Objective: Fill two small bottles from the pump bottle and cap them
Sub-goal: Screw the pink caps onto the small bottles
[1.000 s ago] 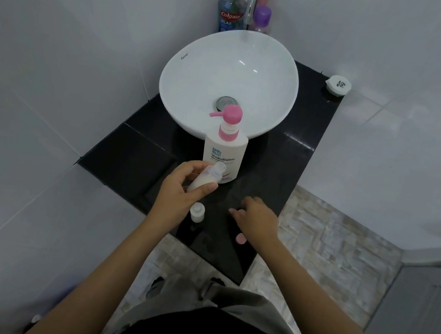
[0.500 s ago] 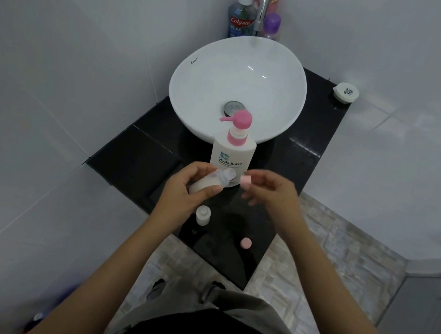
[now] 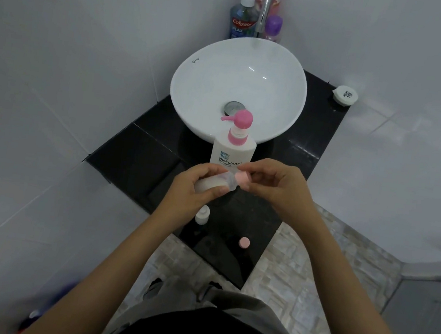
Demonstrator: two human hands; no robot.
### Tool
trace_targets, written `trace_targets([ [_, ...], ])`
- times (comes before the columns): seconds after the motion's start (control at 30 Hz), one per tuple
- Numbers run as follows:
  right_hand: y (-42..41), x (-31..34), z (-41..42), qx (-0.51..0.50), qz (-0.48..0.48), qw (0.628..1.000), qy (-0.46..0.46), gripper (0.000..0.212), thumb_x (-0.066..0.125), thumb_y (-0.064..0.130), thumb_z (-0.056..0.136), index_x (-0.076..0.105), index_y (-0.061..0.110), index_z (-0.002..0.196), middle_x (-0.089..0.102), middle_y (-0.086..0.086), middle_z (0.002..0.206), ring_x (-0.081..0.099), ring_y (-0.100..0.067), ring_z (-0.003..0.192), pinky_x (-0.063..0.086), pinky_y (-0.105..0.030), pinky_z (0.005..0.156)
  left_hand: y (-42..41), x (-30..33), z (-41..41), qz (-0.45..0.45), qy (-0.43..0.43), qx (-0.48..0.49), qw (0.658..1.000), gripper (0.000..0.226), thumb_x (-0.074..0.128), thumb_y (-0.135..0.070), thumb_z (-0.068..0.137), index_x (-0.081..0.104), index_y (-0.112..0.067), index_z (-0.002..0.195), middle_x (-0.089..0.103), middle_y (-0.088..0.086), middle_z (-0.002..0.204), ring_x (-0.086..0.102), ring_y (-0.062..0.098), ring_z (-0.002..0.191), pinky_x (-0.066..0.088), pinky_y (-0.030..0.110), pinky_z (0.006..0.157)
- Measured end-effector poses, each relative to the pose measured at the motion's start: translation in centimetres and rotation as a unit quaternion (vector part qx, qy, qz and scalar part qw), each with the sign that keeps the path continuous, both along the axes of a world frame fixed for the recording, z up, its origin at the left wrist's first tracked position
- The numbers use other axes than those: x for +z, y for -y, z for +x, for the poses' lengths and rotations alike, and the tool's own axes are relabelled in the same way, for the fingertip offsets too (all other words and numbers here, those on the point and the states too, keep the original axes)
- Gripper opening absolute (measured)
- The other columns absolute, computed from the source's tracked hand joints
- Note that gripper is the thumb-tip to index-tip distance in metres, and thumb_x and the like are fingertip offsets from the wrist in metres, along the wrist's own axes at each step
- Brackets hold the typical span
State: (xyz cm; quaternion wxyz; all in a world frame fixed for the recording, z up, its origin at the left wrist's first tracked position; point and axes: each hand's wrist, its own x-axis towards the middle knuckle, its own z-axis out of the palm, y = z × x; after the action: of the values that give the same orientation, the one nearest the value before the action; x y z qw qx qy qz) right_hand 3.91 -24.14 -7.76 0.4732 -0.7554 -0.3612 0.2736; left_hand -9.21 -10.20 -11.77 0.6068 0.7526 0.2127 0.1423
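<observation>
Hands: a small bottle (image 3: 213, 184), lying tilted, is being gripped by the left hand (image 3: 193, 191); a pink cap (image 3: 242, 178) is being pinched at its mouth by the right hand (image 3: 278, 187). Nearest on the desk (image 3: 136, 161): a second small bottle (image 3: 202, 215), a second pink cap (image 3: 244, 242). Beyond: the pump bottle (image 3: 234, 146), then the basin (image 3: 238, 85).

The pump bottle (image 3: 232, 153) reads "Shokubutsu", the mouthwash bottle (image 3: 242, 21) "Colgate Plax", the basin (image 3: 197, 79) "Kassa".
</observation>
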Motion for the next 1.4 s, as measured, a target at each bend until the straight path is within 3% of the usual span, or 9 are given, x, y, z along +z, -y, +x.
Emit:
trace_targets([
  [0.2,-0.2,0.0,0.3,-0.034,-0.061,0.998,0.005,0.017,0.066,0.035,0.084,0.071,0.02,0.089,0.069,0.005,0.068,0.059,-0.005,0.049,0.046,-0.01,0.048,0.1,0.1,0.3,0.008,-0.001,-0.004,1.0,0.03,0.068,-0.019,0.083,0.064,-0.019,0.113,0.064,-0.006,0.114,0.058,0.006,0.106,0.045,0.004,0.078],
  [0.4,0.4,0.6,0.5,-0.01,-0.052,0.998,-0.02,0.028,0.066,0.031,0.085,0.062,0.021,0.11,0.071,0.0,0.086,0.068,-0.014,0.064,0.048,-0.012,0.053,0.2,0.6,0.3,-0.004,0.004,-0.005,1.0,0.028,0.068,-0.017,0.083,0.064,-0.02,0.111,0.064,-0.007,0.112,0.059,0.005,0.105,0.046,0.006,0.079],
  [0.53,0.6,0.6,0.0,-0.045,-0.036,0.998,-0.038,0.017,0.065,0.029,0.086,0.067,0.014,0.093,0.071,-0.005,0.073,0.063,-0.014,0.05,0.045,-0.016,0.043,0.3,0.8,0.4,-0.003,0.007,-0.005,1.0,0.028,0.068,-0.018,0.083,0.065,-0.02,0.111,0.065,-0.005,0.112,0.06,0.006,0.105,0.047,0.008,0.08],
  [0.63,0.4,0.4,-0.4,-0.093,-0.063,0.994,-0.016,0.028,0.058,0.041,0.087,0.066,0.015,0.083,0.069,-0.004,0.066,0.058,-0.011,0.043,0.042,-0.011,0.042,0.5,1.1,0.5,-0.008,0.007,-0.009,1.0,0.028,0.068,-0.017,0.083,0.064,-0.02,0.11,0.065,-0.006,0.112,0.059,0.005,0.105,0.047,0.007,0.079],
  [0.8,1.2,1.1,-0.4,-0.031,-0.038,0.999,-0.022,0.02,0.065,0.026,0.087,0.063,0.021,0.106,0.069,0.0,0.085,0.064,-0.011,0.057,0.041,-0.007,0.046,0.6,1.4,0.4,-0.019,0.007,-0.005,1.0,0.027,0.069,-0.017,0.082,0.065,-0.02,0.109,0.065,-0.011,0.108,0.059,-0.002,0.099,0.046,0.006,0.075],
  [0.97,0.7,0.5,-0.8,-0.085,-0.063,0.994,-0.005,0.022,0.061,0.04,0.086,0.067,0.019,0.088,0.07,0.001,0.068,0.059,-0.009,0.045,0.045,-0.011,0.046,0.7,1.4,0.4,-0.012,0.006,-0.01,1.0,0.028,0.069,-0.018,0.082,0.065,-0.019,0.111,0.065,-0.004,0.114,0.059,0.007,0.106,0.048,0.007,0.079],
  [1.1,0.9,1.0,-0.5,-0.06,-0.032,0.997,-0.028,0.02,0.063,0.028,0.088,0.064,0.02,0.106,0.071,0.0,0.082,0.063,-0.009,0.052,0.042,-0.01,0.043,0.6,1.6,0.3,-0.013,0.0,-0.009,1.0,0.028,0.068,-0.018,0.082,0.065,-0.019,0.11,0.064,-0.005,0.113,0.059,0.007,0.106,0.047,0.007,0.079],
  [1.3,0.4,0.4,-0.8,-0.113,-0.065,0.991,-0.029,0.029,0.056,0.04,0.09,0.067,0.014,0.085,0.067,-0.002,0.066,0.056,-0.008,0.041,0.04,-0.009,0.041,0.7,2.0,0.6,-0.016,-0.004,-0.015,1.0,0.026,0.068,-0.017,0.082,0.064,-0.026,0.106,0.064,-0.006,0.111,0.059,0.003,0.102,0.046,0.004,0.077],
  [1.4,0.9,0.8,-0.6,-0.091,-0.027,0.993,-0.071,0.017,0.061,0.03,0.088,0.066,0.018,0.1,0.07,-0.004,0.081,0.06,-0.009,0.049,0.043,-0.014,0.043,0.7,2.2,0.6,-0.021,-0.001,-0.015,1.0,0.025,0.069,-0.017,0.082,0.064,-0.03,0.103,0.064,-0.011,0.107,0.059,-0.005,0.098,0.045,0.004,0.075],
])
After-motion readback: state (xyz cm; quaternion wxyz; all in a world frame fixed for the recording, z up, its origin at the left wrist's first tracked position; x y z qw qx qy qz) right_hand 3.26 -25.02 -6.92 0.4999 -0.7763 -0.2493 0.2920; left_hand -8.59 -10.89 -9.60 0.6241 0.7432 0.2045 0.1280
